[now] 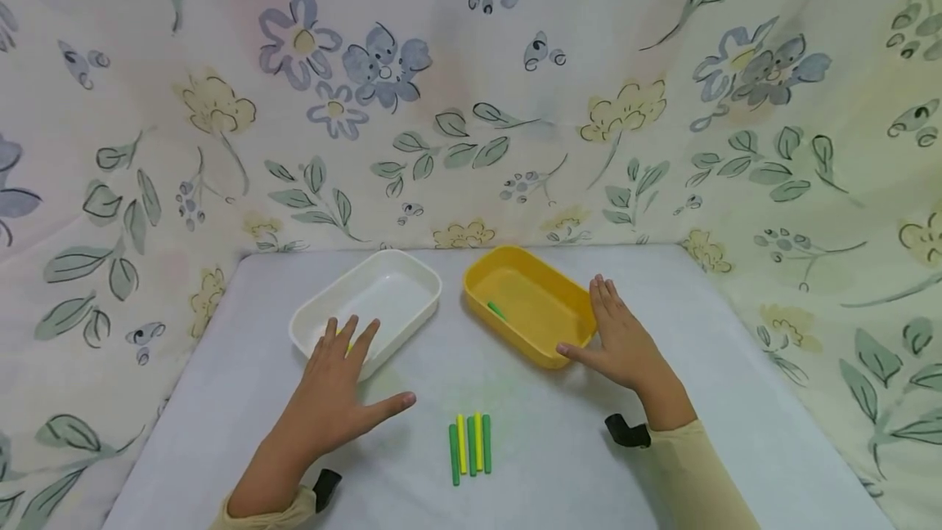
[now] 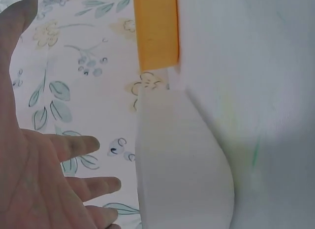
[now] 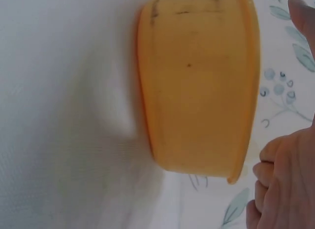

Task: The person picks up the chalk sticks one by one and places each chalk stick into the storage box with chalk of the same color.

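On the pale desk (image 1: 221,399), the row of sticks (image 1: 469,448) lying side by side (two green on the outside, two yellow between them, as far as the head view lets one count) serves as the landmark. Beyond it and to the left sits the white tray (image 1: 371,305); beyond it and to the right sits the yellow tray (image 1: 526,301), which holds one green stick (image 1: 496,310) near its left wall. The left hand (image 1: 334,391) lies to the left of the row, flat and open, fingers straight and reaching over the near rim of the white tray, thumb spread toward the row; it grips nothing. A fleck of yellow shows just under its fingertips, possibly a stick inside the tray, but the view is too covered to be sure. The right hand (image 1: 621,338) lies to the right of the row and beyond it, also open with straight fingers, its thumb touching the yellow tray's near corner and its palm beside the tray wall. To do the sorting well, I would judge that each hand should come back to the row, pinch a single stick at its middle without disturbing its neighbours, and carry it over the matching tray's rim before letting go. A flowered cloth (image 1: 471,88) backs the desk.
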A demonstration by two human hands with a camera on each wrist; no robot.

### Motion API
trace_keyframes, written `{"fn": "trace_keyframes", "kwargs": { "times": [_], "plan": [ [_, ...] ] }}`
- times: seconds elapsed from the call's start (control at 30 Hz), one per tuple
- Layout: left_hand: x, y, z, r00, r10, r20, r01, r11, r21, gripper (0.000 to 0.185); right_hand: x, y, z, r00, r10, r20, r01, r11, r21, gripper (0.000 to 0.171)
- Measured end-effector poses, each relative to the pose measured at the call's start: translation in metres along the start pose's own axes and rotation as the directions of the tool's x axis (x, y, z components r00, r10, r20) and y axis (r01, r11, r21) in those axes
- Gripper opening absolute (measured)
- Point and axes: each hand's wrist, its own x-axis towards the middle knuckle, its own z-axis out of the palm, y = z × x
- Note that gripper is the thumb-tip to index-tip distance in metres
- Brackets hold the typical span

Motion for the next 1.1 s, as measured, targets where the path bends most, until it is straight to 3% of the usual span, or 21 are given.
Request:
{"fn": "trace_keyframes", "kwargs": {
  "times": [0.33,0.43,0.57,0.7,0.87,1.1],
  "plan": [
    [-0.015,0.026,0.005,0.983,0.163,-0.083,-0.174,0.973,-0.149,0.123,0.012,0.002,0.016,0.999,-0.024,0.024,0.023,1.000,0.006,0.139],
    [-0.017,0.033,0.010,0.977,0.203,-0.063,-0.211,0.960,-0.182,0.122,0.015,0.000,0.016,1.000,-0.025,0.016,0.025,1.000,0.008,0.140],
    [-0.018,0.041,0.023,0.975,0.220,0.036,-0.206,0.951,-0.231,0.121,0.021,-0.004,0.016,0.999,-0.029,0.029,0.029,1.000,0.001,0.139],
    [-0.019,0.046,0.039,0.961,0.249,0.123,-0.215,0.947,-0.239,0.120,0.027,-0.009,0.018,0.998,-0.037,0.043,0.037,0.999,-0.003,0.138],
    [-0.016,0.048,0.047,0.951,0.279,0.136,-0.245,0.944,-0.221,0.116,0.028,-0.012,0.018,0.998,-0.048,0.048,0.050,0.998,-0.025,0.140],
    [-0.014,0.044,0.055,0.955,0.271,0.117,-0.244,0.949,-0.202,0.111,0.033,-0.012,0.020,0.997,-0.057,0.054,0.061,0.996,-0.072,0.141]
  ]
}}
